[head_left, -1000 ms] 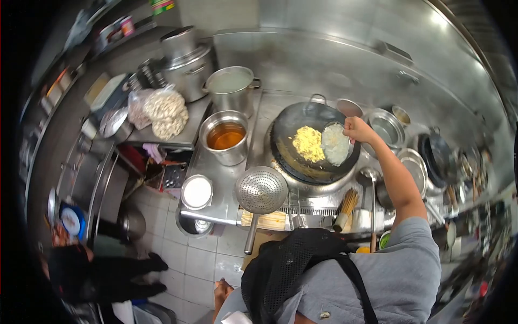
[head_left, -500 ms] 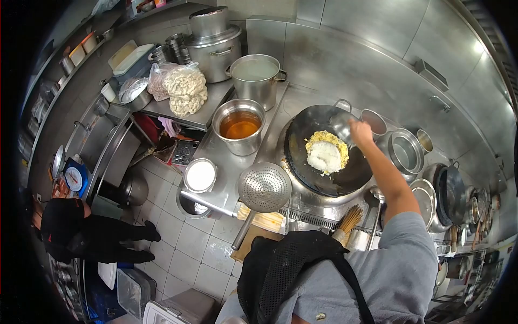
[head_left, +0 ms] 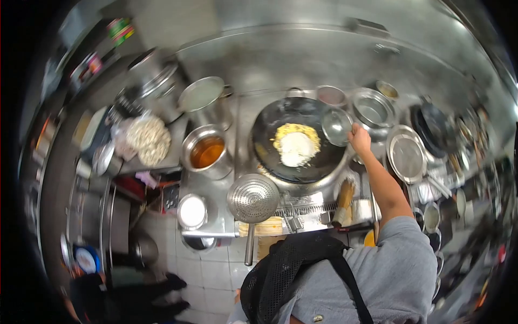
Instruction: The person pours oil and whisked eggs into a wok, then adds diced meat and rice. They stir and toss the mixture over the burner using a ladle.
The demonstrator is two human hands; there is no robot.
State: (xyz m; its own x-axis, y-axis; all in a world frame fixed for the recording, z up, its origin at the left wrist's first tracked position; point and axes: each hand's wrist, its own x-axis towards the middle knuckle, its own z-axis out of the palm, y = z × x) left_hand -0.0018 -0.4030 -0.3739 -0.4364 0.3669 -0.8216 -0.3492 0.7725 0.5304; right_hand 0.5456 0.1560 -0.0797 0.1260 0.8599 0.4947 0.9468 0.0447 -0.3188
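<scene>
My right hand [head_left: 360,138] is closed on the rim of a shiny round bowl [head_left: 335,126], tilted over the right side of the black wok [head_left: 267,110]. In the wok lies yellow scrambled egg [head_left: 291,129] with a mound of white food, rice by its look [head_left: 297,150], on top. The wok sits on the stove. My left hand is hardly seen: a sliver of skin shows beside the black mesh cloth [head_left: 270,281] at my front, its fingers hidden.
A perforated skimmer [head_left: 252,198] rests at the counter's front edge, left of a bamboo brush [head_left: 344,201]. Further left stand a pot of amber liquid [head_left: 208,151] and a white-filled container [head_left: 191,211]. A strainer [head_left: 406,155] lies at right. Another person [head_left: 129,294] is at lower left.
My view has turned, shifting the whole scene. My right hand and the bowl have drawn back to the right of the food. The white mound covers more of the egg's lower part.
</scene>
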